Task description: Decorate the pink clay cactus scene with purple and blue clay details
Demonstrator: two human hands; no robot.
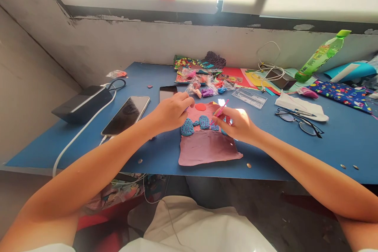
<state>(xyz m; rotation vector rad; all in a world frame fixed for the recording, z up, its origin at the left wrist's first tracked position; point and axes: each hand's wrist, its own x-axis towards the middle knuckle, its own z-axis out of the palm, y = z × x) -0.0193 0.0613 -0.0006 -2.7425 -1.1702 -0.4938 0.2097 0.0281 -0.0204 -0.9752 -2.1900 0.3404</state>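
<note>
A flat slab of pink and mauve clay (206, 147) lies on the blue table (295, 141) in front of me. Blue dotted clay shapes (203, 122) sit in a row across its middle, and a small red clay disc (201, 107) lies near its top. My left hand (171, 112) rests with curled fingers on the slab's upper left, touching the clay beside the leftmost blue shape. My right hand (238, 124) pinches a thin pink tool (220, 111), whose tip points down at the blue shapes.
Two phones (126, 115) and a dark power bank (81, 103) with a white cable lie at the left. Small bags of coloured clay (206, 86), coloured paper, a clear ruler (249, 98), glasses (298, 122), a cloth and a green bottle (320, 55) fill the back and right.
</note>
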